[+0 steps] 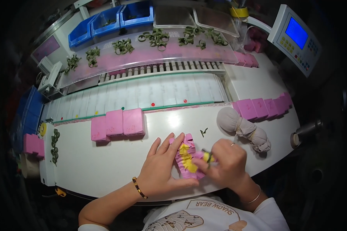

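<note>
Pink-and-yellow piece point(186, 157), one: on white tabletop point(90, 169), left of the grey cloth roll point(243, 129) and slightly nearer the person. Left hand point(157, 169): fingers extended, pressed along the piece's left side, thumb at its near end; not clenched. Right hand point(229, 163): near side of the roll, closed on a small pink, yellow and green bit point(207, 156). Green scraps point(203, 133): just left of the roll. Pink blocks point(117, 125), three: well left of the roll. Row of pink blocks point(260, 108): beyond the roll, rightward.
</note>
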Motion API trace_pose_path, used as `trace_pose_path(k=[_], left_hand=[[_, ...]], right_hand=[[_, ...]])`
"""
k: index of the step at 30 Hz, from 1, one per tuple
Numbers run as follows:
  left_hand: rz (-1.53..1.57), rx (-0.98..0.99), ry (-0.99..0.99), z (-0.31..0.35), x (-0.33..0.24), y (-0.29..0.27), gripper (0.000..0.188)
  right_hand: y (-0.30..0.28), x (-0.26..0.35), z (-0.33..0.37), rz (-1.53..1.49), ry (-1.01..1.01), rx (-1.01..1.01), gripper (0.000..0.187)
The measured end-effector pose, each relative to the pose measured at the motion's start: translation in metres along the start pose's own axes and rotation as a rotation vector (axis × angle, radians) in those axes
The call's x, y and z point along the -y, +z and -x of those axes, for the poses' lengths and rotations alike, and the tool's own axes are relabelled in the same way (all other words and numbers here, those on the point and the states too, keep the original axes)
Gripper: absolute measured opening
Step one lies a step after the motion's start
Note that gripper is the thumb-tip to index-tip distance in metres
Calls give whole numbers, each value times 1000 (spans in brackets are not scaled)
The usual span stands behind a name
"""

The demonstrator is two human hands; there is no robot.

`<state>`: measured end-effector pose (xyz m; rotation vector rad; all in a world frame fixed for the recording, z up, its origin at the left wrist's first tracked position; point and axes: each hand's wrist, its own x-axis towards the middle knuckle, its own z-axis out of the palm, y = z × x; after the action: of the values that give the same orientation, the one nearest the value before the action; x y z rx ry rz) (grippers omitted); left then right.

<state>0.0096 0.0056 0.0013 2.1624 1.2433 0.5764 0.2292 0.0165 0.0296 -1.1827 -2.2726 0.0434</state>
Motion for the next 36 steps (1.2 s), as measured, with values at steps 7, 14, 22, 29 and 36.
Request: trace_pose_path(k=[7, 14, 22, 29, 36], left_hand=[[-17, 48, -11, -2, -5, -3, 122], [-65, 4, 4, -2, -10, 2, 125], [-60, 31, -23, -10, -7, -5, 125], [-40, 44, -43, -12, -5, -3, 124], [-101, 77, -21, -8, 1, -2, 122]], right_hand=[[29, -40, -19, 217, 3, 41, 33], [16, -44, -21, 154, -60, 223, 46], [-44, -84, -13, 89, 210, 278, 74], [-43, -75, -14, 104, 42, 236, 64], [-53, 2, -21, 184, -308, -159, 46]])
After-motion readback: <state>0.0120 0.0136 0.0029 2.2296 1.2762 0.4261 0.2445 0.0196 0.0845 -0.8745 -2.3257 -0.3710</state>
